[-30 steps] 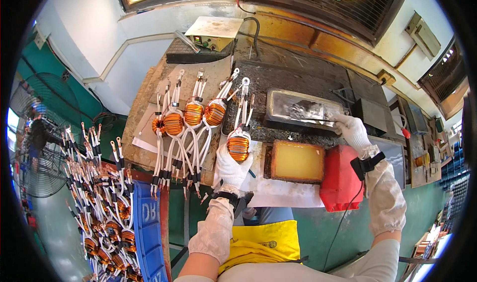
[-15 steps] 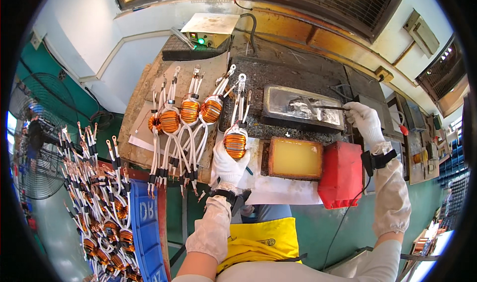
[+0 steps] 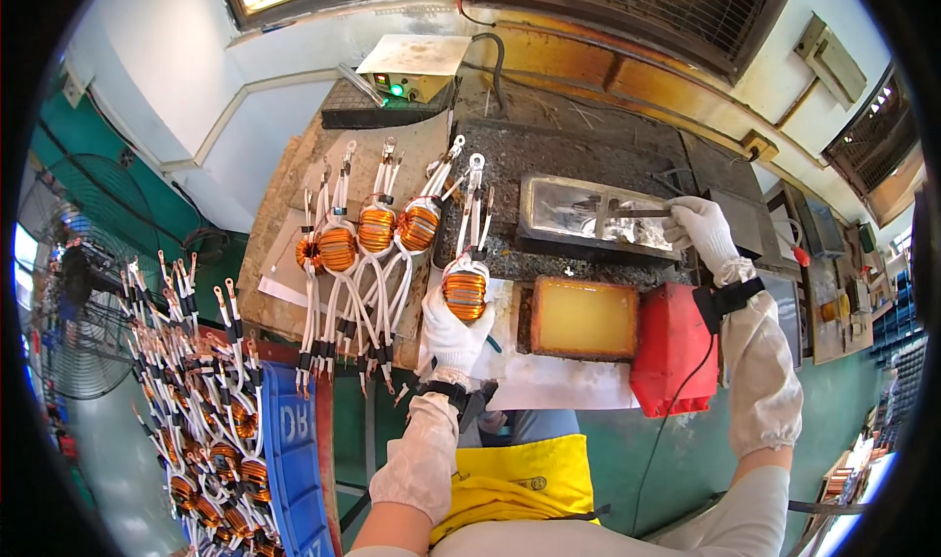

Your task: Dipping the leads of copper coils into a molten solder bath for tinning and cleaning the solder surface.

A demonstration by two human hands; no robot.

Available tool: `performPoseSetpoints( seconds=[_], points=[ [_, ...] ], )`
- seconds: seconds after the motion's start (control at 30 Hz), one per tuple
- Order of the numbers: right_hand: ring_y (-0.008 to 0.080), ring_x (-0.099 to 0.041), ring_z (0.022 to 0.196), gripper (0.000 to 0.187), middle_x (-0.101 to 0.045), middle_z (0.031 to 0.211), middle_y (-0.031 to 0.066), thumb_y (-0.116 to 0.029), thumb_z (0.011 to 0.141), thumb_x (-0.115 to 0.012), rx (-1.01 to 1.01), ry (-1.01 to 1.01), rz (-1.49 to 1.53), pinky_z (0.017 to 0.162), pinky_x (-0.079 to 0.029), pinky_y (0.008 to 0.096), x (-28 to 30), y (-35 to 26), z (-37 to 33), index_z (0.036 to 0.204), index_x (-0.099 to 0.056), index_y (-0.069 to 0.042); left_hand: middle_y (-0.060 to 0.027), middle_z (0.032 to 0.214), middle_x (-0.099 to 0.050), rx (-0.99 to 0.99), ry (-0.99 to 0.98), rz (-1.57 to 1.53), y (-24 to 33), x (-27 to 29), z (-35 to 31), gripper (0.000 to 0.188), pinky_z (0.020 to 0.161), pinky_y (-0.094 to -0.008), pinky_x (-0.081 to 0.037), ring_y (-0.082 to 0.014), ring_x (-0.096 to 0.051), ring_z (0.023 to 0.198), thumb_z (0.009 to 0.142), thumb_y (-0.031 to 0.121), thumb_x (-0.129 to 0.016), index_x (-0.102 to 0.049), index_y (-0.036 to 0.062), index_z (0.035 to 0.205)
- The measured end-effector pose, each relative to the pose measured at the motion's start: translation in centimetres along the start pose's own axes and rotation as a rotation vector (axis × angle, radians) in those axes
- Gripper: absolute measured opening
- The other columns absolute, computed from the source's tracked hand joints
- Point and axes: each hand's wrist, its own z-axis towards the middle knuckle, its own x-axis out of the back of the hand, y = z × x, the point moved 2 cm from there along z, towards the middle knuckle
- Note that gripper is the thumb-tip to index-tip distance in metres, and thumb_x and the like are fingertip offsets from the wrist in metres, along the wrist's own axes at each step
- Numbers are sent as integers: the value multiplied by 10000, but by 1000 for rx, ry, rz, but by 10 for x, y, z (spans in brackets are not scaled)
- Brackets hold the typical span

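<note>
My left hand [image 3: 455, 333], in a white glove, grips a copper-wound toroidal coil [image 3: 464, 292] near the bench's front edge. The coil's white leads, ending in ring terminals [image 3: 476, 162], point away from me. In my gloved right hand [image 3: 702, 229] is a thin, flat, dark strip [image 3: 637, 213], held over a rectangular pot [image 3: 527, 226] of shiny, silvery molten-looking metal. The strip's far end lies at the metal's surface, roughly mid-pot. Between the hands, nearer to me, stands a square tray [image 3: 536, 329] of yellowish liquid or wax.
Several similar coils [image 3: 376, 229] lie on cardboard at left. A blue crate [image 3: 294, 449] and a heap of coils [image 3: 221, 459] are beside the bench. A red plastic bin [image 3: 674, 346] stands right of the tray. A control box [image 3: 417, 67] with a green light sits at the back.
My right hand has moved slightly left with the strip. The metal's surface in the left part of the pot looks smoother and shinier. My left hand still grips the coil in about the same place.
</note>
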Motion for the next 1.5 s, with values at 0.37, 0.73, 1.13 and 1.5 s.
performPoseSetpoints(
  seconds=[0.37,0.73,1.13,1.5],
  points=[
    [152,-646,651,279,-670,854,113,-112,894,-500,-79,68,2,550,-543,255,46,21,-7,1089,-607,56,-173,1072,-520,12,11,-6,0,1,1,778,819,-442,-479,-363,-561,952,591,282,-844,-417,28,1189],
    [128,-572,594,280,-608,788,116,-33,878,-465,-156,76,225,441,-432,234,83,37,-16,1115,-574,68,-166,1073,-520,44,-1,5,-2,-1,-1,767,835,-436,-478,-359,-556,967,594,277,-839,-420,35,1189],
    [71,-589,734,230,-650,834,11,-26,928,-487,250,75,-347,654,-486,225,36,18,-48,1095,-643,-51,-167,1091,-513,53,-23,16,-1,2,1,783,850,-438,-465,-354,-549,992,590,283,-843,-420,34,1201],
    [89,-585,689,216,-642,806,11,1,899,-500,267,144,-446,634,-488,238,65,23,-51,1035,-663,-42,-158,1061,-526,-7,34,25,1,-1,1,759,813,-435,-483,-358,-563,945,597,287,-836,-423,40,1184]
  ],
)
